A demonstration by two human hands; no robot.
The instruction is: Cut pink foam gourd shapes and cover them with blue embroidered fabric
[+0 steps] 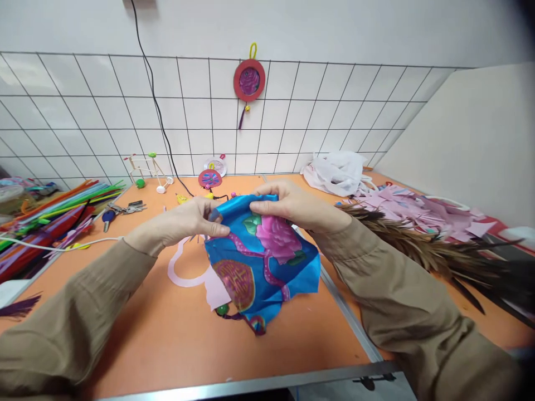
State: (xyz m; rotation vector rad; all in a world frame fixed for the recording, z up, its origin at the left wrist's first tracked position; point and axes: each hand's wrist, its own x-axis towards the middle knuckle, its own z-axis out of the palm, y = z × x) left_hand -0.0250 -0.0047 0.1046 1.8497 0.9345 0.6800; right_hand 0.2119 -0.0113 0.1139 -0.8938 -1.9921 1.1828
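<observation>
Between my two hands hangs a piece of blue satin cloth (251, 239), printed with a pink flower, green leaves and a gold round emblem. My left hand (196, 217) pinches its upper left edge between thumb and fingers. The top edge is folded over, and my right hand (288, 206) grips it there with the thumb in front. Behind and below the cloth, a pink paper cutout (184, 273) lies on the orange table (167, 340), partly covered. A green bead (223, 309) with dark cord shows under the cloth's lower left edge.
Colourful pipe cleaners (62, 217) and keys (125, 209) lie on the left. A stick model (148, 170) and a round ornament (210, 178) stand near the tiled wall, where a red pendant (249, 81) hangs. Right are a white plastic bag (334, 172), pink paper scraps (401, 206) and a feather duster (418, 245).
</observation>
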